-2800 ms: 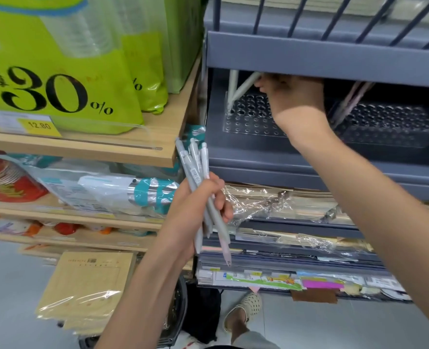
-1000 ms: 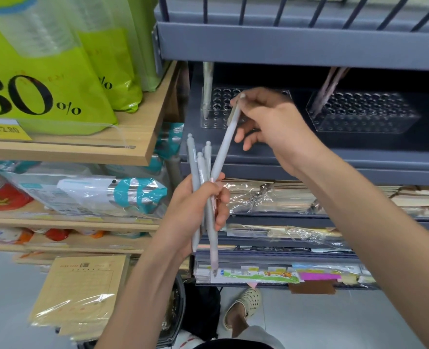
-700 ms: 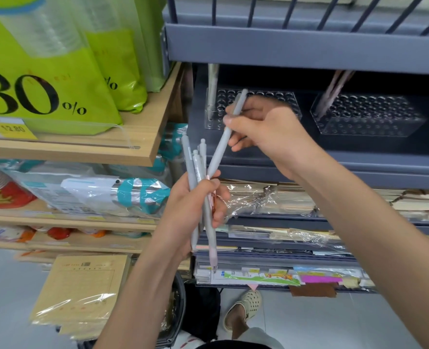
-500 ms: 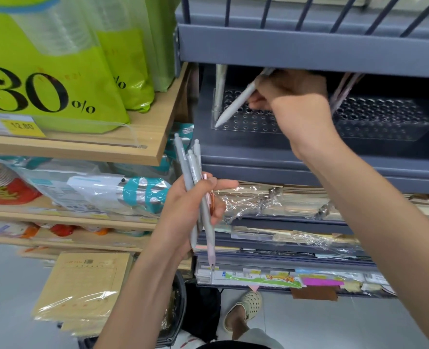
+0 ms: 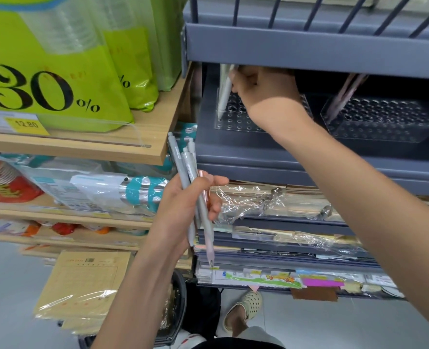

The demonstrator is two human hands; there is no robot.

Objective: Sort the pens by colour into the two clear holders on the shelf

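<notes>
reaching up, right hand (image 5: 261, 89) pinches a grey pen (image 5: 224, 96); left hand (image 5: 183, 210) clutches the pen bundle (image 5: 187, 167).

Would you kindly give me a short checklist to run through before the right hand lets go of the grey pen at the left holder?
1. Grip: ok. The right hand pinches the grey pen near its top.
2. Colour match: ok. Its tip is at the left holder; pink pens stand in the right holder.
3. Tip seated in a hole: cannot tell; the clear wall blurs it.
4. Pen top clear of the upper shelf: cannot tell; the shelf's edge hides the top.
5. Spare pens secure: ok. The left hand grips the bundle.
6. Sorting done: not ok. The bundle holds grey pens and one rose pen.
</notes>
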